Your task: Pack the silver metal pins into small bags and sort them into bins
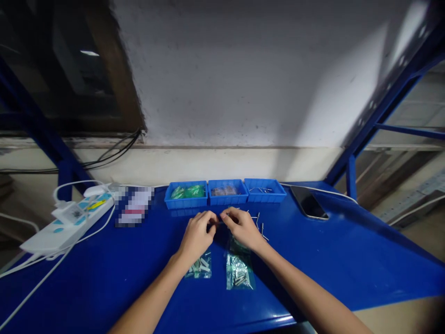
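Between your fingertips sits a small dark part [216, 223], too tiny to identify, held just in front of the middle blue bin [227, 192]. Your left hand [197, 233] curls its fingers in and pinches one end; your right hand [241, 227] does the same from the other side, so both hands are nearly closed on it. Just beside your right hand, a few loose metal pins [260, 225] lie scattered on the blue desk [104, 273]. Nearer to you than the middle bin, two clear bags of small metal parts [239, 271] rest under your wrists. The middle bin has a bin of green pieces [186, 194] on its left and a bin with pins [264, 190] on its right. Further right lies a dark phone [308, 202]; far left, a white power strip [67, 222].
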Tool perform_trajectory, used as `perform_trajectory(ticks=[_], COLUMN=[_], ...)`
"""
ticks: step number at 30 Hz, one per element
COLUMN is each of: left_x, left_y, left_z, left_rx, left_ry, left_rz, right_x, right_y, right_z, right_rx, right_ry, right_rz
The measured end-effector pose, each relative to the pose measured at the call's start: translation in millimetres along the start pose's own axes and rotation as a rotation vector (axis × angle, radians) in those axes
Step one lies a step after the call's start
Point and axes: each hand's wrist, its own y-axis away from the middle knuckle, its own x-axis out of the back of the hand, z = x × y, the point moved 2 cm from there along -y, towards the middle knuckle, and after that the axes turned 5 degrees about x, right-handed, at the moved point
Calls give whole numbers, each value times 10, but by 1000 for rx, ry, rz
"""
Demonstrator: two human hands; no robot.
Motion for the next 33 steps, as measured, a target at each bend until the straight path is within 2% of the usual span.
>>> perform_trajectory(ticks=[4, 7, 10, 13, 15, 18, 20, 22, 25, 27, 29, 31, 33], left_x=[91, 102, 69, 44, 30, -8, -30, -42, -52, -41, -6, 54, 120], left_y=[-10, 9, 33, 33, 14, -15, -21, -20, -13, -10, -9, -2, 15], left_z=[37, 78, 119, 126, 104, 47, 17, 10, 23, 22, 16, 27, 68], left_rx=[-99, -193, -205, -100, 19, 256, 384, 417, 410, 425, 401, 294, 117], left_ry=[113, 129, 95, 117, 236, 553, 731, 832, 960, 1009, 955, 778, 525], left_rz=[157, 159, 144, 157, 108, -45, -97, -121, -148, -88, 29, 152, 231], right_x=[-85, -138, -140, -97, -55, 8, 31, 29, 0, -15, -13, 4, 18], right_y=[-10, -17, -24, -25, -13, 34, 79, 121, 156, 155, 138, 111, 85], right_z=[59, 81, 88, 92, 72, -21, -106, -170, -187, -167, -149, -147, -159], right_rx=[-140, -201, -210, -185, -119, 79, 229, 329, 356, 337, 271, 154, 10], right_ry=[-301, -559, -658, -567, -425, -203, -89, 11, 100, 106, 93, 45, -88], right_rz=[49, 123, 217, 274, 284, 313, 335, 343, 345, 349, 348, 334, 289])
